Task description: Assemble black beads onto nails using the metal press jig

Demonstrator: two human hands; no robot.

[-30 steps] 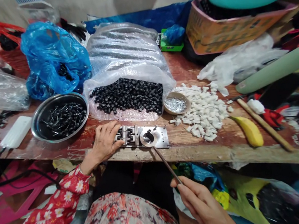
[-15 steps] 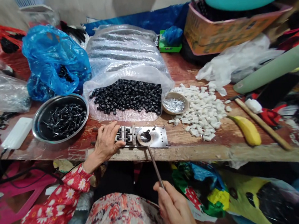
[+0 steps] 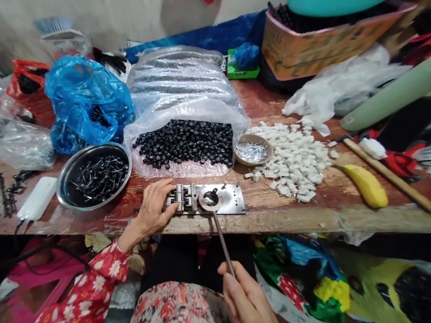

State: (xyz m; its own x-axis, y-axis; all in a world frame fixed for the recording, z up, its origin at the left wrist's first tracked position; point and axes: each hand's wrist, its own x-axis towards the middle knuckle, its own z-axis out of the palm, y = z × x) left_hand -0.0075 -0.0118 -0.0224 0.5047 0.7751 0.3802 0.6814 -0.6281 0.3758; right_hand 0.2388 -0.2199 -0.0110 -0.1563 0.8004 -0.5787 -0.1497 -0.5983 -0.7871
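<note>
My left hand (image 3: 153, 207) presses on the left end of a steel jig plate (image 3: 225, 200), fingers over its clamp blocks (image 3: 182, 196), near the table's front edge. My right hand (image 3: 247, 303) grips a thin metal rod (image 3: 222, 241) below that edge. The rod runs up to a round steel ring (image 3: 209, 200) lying on the plate. Black beads (image 3: 182, 144) fill an open plastic bag behind the jig. A steel bowl (image 3: 93, 176) holds black-headed pins, and a small dish (image 3: 253, 149) holds silver pins. White cubes (image 3: 289, 163) lie heaped to the right.
A banana (image 3: 366, 185) and a wooden stick (image 3: 390, 172) lie at the table's right. A blue plastic bag (image 3: 87, 106), a cardboard box (image 3: 326, 40) and a white power bank (image 3: 37, 198) stand around. Colourful bags (image 3: 303, 281) lie below the table.
My right hand has moved left, swinging the rod from a diagonal to nearly straight toward me, and the ring has turned with it. My left hand stays on the jig.
</note>
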